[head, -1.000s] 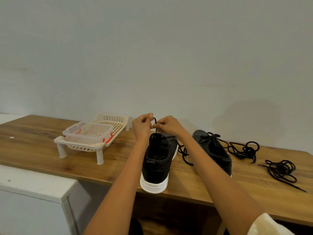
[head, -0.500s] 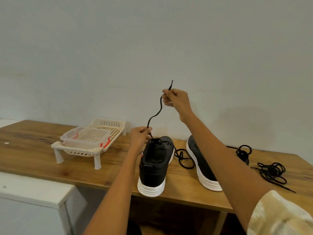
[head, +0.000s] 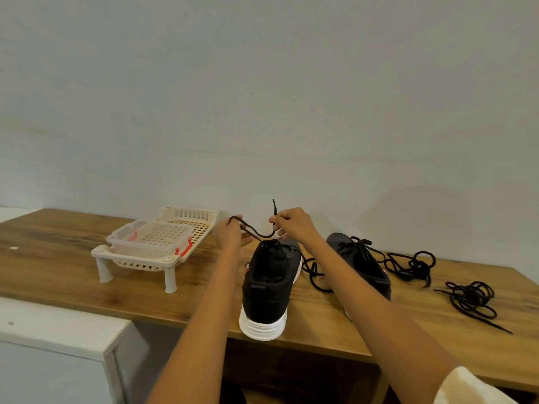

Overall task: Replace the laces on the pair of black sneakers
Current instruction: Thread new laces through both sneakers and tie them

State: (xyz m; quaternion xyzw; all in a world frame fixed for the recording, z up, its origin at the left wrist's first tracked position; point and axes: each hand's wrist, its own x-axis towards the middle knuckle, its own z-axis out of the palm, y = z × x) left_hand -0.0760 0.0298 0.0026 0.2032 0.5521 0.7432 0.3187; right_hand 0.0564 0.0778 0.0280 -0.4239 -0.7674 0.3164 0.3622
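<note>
On the wooden bench (head: 73,258), head view: near black sneaker (head: 269,290) stood with its white heel at the front edge, toe pointing toward the wall. Both hands were raised just above its tongue. Left hand (head: 232,236) had the black lace (head: 256,233) looped over its fingers, fingers partly curled around it. Right hand (head: 291,225) pinched the same lace near its end, fingers curled tight, the tip sticking up above the knuckles. Lace sagged in a short curve between the two hands and ran down into the top eyelets. More of that lace trailed off the sneaker's right side and lay in a loose loop on the bench between the two shoes.

Second black sneaker (head: 361,263) sat to the right, partly hidden behind the right forearm, still laced, its lace ends running off to the right. A tangled black lace bundle (head: 414,265) lay just beside it toward the wall. Another loose lace pile (head: 472,298) lay farther right, apart from the first, one end stretched toward the front edge.

Left of the hands, a cream plastic rack (head: 140,265) on short legs stood on the bench, holding a clear container (head: 154,237) with red clips. A pale sleeve cuff (head: 466,387) showed at bottom right. White cabinet top (head: 58,325) sat lower left, below the bench.
</note>
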